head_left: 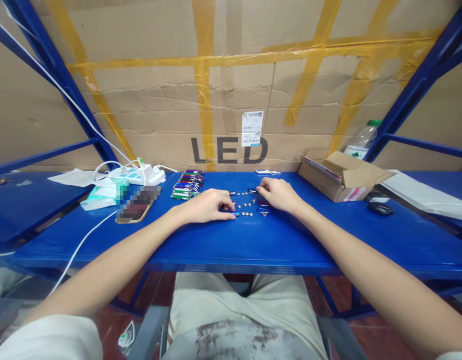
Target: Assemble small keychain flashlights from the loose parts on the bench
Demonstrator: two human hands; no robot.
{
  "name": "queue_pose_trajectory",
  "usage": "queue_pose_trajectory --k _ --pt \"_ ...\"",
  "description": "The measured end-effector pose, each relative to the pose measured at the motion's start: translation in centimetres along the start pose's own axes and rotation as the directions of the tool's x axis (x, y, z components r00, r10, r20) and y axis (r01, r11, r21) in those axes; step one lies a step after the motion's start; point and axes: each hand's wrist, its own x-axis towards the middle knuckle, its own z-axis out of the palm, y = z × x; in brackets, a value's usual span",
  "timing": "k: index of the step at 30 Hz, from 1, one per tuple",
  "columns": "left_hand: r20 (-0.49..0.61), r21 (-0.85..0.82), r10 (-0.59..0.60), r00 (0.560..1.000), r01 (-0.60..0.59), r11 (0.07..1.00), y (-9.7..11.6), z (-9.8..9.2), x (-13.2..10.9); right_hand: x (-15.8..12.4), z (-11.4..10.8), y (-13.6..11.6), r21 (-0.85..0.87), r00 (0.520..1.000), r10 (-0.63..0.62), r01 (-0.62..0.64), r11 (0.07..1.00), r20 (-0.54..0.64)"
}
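Note:
My left hand (212,204) rests on the table with its fingers curled and its thumb low, at a small blue metal tube (235,214); whether it grips the tube is hard to see. A dark tube end (232,193) lies just beyond those fingers. My right hand (279,194) pinches a dark carabiner clip (252,190) at the far row. Below it lie a red carabiner clip (263,203) and a blue carabiner clip (263,211). Between my hands, several silver button cells (246,214) lie in short rows.
Several coloured keychain flashlights (186,186) lie lined up at left, and a silver one (267,172) at the back. Around them are a phone (137,212), a power strip (135,174), an open cardboard box (328,182) and a black mouse (380,209). Taped cardboard (159,115) stands behind.

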Motion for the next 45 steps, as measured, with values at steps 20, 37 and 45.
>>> queue_pose_trajectory --k 20,37,45 --pt "-0.147 -0.321 -0.137 0.98 0.084 0.943 0.5 -0.1 0.0 -0.5 -0.6 -0.4 0.241 0.982 -0.184 0.187 0.952 -0.035" --pt "-0.165 -0.316 -0.122 0.979 0.065 0.947 0.3 -0.1 0.1 -1.8 -0.9 -2.2 0.389 0.777 -0.615 0.529 0.754 0.133" --pt "-0.167 -0.315 -0.117 0.979 0.06 0.947 0.2 -0.1 0.1 -1.7 -0.3 -2.1 0.42 0.772 -0.623 0.527 0.739 0.127"
